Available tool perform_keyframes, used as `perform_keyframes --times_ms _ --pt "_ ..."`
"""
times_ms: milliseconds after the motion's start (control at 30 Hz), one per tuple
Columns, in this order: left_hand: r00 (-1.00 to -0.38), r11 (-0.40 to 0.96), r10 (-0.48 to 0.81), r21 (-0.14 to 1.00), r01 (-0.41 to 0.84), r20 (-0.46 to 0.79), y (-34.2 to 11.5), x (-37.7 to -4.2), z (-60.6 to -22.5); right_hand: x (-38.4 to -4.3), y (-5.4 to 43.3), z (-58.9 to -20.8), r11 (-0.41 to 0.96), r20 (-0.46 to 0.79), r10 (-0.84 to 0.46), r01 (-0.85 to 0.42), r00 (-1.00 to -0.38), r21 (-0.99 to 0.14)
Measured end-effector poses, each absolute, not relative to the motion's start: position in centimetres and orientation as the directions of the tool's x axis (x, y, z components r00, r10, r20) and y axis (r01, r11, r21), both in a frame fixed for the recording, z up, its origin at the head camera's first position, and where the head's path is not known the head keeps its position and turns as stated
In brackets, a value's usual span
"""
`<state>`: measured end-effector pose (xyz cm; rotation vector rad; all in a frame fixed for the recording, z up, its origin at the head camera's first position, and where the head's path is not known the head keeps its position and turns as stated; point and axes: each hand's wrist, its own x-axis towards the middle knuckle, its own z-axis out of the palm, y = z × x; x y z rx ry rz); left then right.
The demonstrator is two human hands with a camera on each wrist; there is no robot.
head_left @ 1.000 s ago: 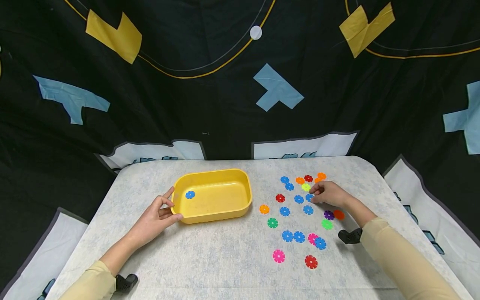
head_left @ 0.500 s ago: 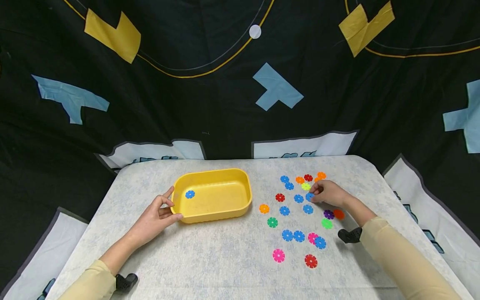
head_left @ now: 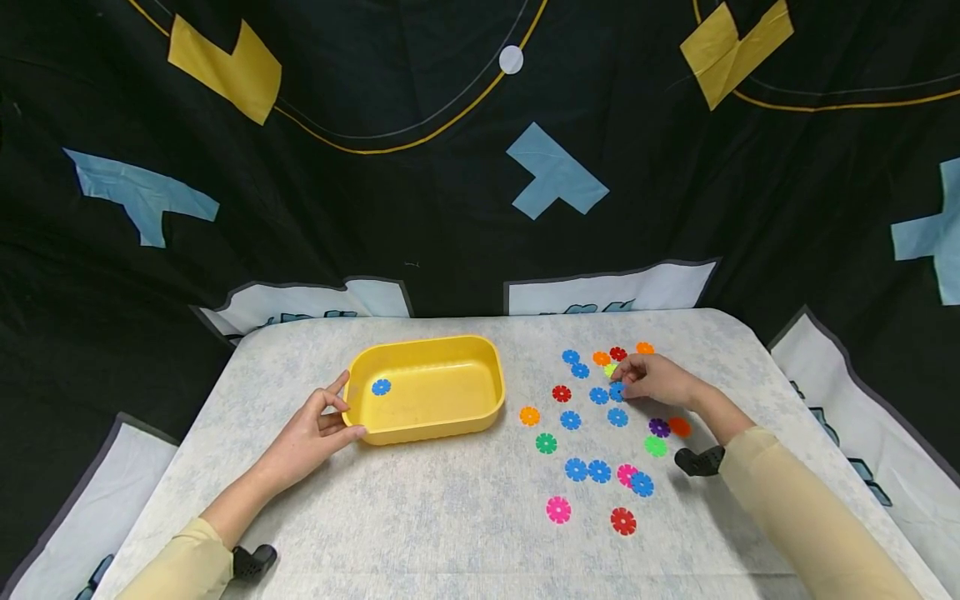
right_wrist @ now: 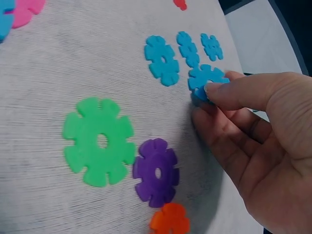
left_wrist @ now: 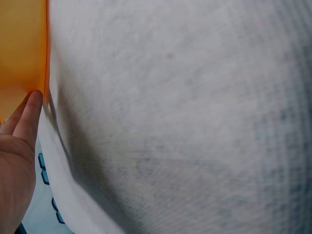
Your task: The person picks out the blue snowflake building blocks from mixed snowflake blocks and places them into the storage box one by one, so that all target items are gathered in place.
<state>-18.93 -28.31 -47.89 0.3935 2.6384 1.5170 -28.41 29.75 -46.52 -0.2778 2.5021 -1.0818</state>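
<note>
My right hand (head_left: 656,377) pinches a blue snowflake disc (right_wrist: 207,80) between thumb and fingers; in the right wrist view the disc stands tilted, close over the cloth. Part of the disc is hidden behind the thumb. My left hand (head_left: 318,429) grips the left end of a yellow plastic tray (head_left: 442,429), its thumb at the front corner and fingers along the left rim. In the left wrist view, fingertips (left_wrist: 35,97) lie against the tray's side. One blue disc (head_left: 381,387) lies inside the tray, towards its left end.
Several flower-shaped discs lie scattered right of the tray, among them a green disc (right_wrist: 100,141), a purple disc (right_wrist: 156,173), a red disc (head_left: 623,522) and a pink disc (head_left: 558,510). A pale cloth (head_left: 420,517) covers the table; a black curtain (head_left: 420,233) hangs behind.
My right hand has shifted slightly left and away from me, and the blue disc now shows between its fingertips. The left hand and the tray stay in place.
</note>
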Motion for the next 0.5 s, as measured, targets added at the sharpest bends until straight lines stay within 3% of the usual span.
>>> perform_keyframes --times_ms 500 --pt "-0.963 0.460 0.260 0.869 0.183 0.065 -28.3 -18.9 -47.9 -29.8 30.1 -44.8 0.582 -0.363 -0.401 0.072 -0.841 -0.810"
